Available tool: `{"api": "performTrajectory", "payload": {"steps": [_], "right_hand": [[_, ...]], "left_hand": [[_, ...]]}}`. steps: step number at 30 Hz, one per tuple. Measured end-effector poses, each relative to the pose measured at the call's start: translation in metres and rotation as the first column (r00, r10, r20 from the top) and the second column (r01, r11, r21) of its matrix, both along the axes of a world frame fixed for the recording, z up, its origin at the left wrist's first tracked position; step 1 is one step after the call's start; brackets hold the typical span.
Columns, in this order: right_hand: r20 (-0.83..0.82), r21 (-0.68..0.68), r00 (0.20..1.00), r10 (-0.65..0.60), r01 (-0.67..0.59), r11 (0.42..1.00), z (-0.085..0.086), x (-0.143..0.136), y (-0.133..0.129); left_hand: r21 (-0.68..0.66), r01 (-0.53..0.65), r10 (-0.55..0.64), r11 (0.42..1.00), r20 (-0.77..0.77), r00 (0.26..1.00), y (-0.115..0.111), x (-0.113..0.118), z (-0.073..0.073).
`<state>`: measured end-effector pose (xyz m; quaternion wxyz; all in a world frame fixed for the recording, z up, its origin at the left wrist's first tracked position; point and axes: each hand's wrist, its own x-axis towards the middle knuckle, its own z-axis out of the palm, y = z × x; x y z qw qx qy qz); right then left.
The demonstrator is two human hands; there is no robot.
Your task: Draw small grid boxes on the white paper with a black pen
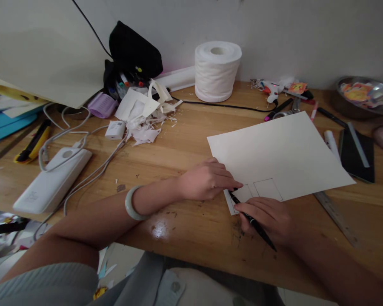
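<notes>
Just right of centre in the frame, the right hand (268, 216) has a black pen (258, 228) in its grip, slanted over the near left corner of a white sheet (274, 148); the left hand (207, 180) (a pale bangle (129, 206) on its wrist) rests there too. A white paper roll (217, 78) stands upright at upper centre of the desk (181, 229).

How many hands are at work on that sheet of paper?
2: the left hand at the left edge of the sheet, the right hand at its near edge, holding a black pen.
</notes>
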<state>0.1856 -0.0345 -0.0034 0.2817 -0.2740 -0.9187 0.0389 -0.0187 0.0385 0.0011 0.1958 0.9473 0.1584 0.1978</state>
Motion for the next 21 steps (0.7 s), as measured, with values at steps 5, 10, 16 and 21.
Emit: {"api": "performTrajectory", "payload": {"steps": [5,10,16,21], "right_hand": [[-0.022,0.009,1.000,-0.015,0.015,1.000,0.002,-0.001,-0.001],[-0.037,-0.026,0.998,-0.049,0.048,0.998,0.007,-0.003,0.000],[-0.078,-0.047,0.994,-0.076,0.073,0.996,0.010,-0.003,0.002],[-0.136,-0.099,0.979,-0.152,0.139,0.985,0.010,-0.002,0.002]], "left_hand": [[-0.006,0.007,-0.007,1.000,-0.010,1.000,0.000,0.000,0.001],[0.008,0.006,-0.006,1.000,0.002,1.000,0.000,0.000,0.001],[0.013,-0.002,0.002,1.000,-0.008,1.000,0.000,0.000,0.000],[0.008,-0.004,0.004,1.000,-0.010,1.000,0.000,0.000,0.000]]}}
